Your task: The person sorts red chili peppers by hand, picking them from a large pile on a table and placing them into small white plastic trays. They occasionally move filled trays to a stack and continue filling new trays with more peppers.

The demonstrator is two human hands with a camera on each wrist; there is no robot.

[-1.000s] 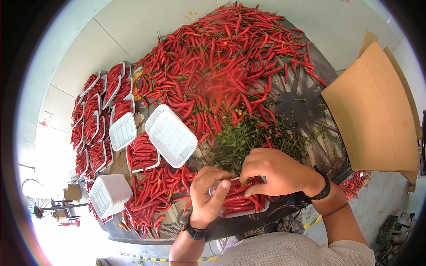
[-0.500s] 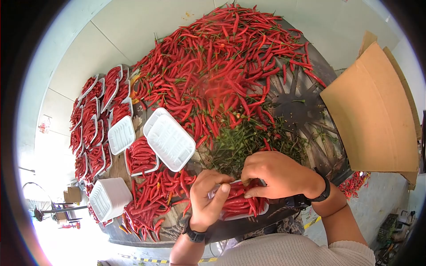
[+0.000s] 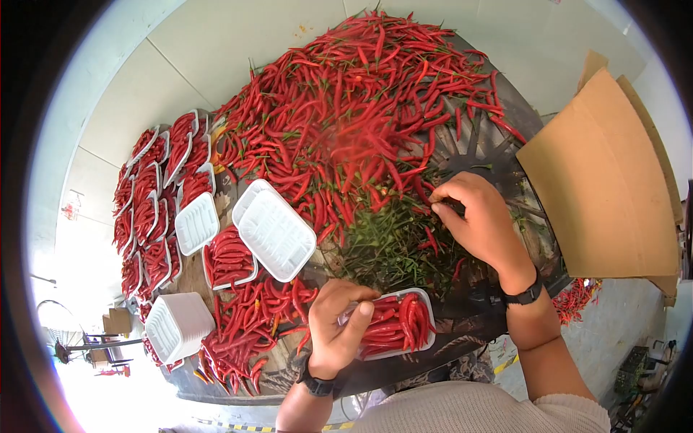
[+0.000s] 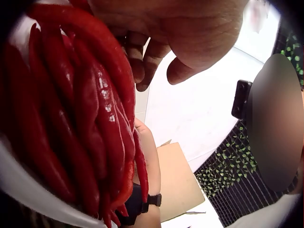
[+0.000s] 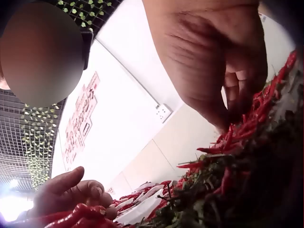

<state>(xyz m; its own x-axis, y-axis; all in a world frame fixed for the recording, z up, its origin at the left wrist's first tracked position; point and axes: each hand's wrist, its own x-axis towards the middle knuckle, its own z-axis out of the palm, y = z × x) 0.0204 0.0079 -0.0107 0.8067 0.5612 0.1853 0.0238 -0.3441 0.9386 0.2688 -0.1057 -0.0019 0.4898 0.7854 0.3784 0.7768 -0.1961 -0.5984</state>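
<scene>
Here left hand (image 3: 338, 325) grips tray (image 3: 393, 328); right hand (image 3: 476, 220) apart.

bare forearms — black watch (image 3: 525, 295) on each wrist, beige knit top (image 3: 476, 408)

Left hand (image 3: 333, 328) covers the near-left corner of the tray (image 3: 426, 299) it grips, so the tray's chillies there are hidden. Right hand (image 3: 482, 222): fingertips buried in the chilli pile (image 3: 346, 108); can't tell if they pinch one. Left wrist view: tray blurred, cut off at left edge. Right wrist view: fingertips in shadow.
</scene>
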